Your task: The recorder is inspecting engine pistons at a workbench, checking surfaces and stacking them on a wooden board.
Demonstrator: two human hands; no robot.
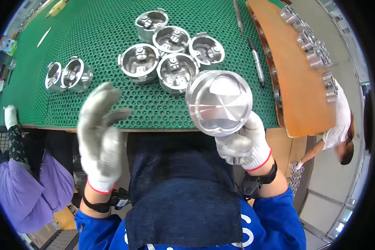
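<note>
A shiny metal piston (221, 102) is gripped in my right hand (246, 143), its round crown facing up, just over the near edge of the green mat. White gloves with red cuffs cover both hands. My left hand (100, 133) hovers at the mat's edge, slightly blurred, fingers apart and nothing in them. Beyond the held piston, several more pistons (139, 64) stand grouped on the mat with their hollow ends up. Two others (77, 75) lie side by side farther left, close to my left fingertips.
Perforated green matting (104, 33) covers the bench. A black-and-white marker (256, 62) lies right of the pistons, beside an orange-brown board (296, 75); several pistons (312, 46) stand past it. One person in purple (29, 187) is at left, another in white (341, 116) at right.
</note>
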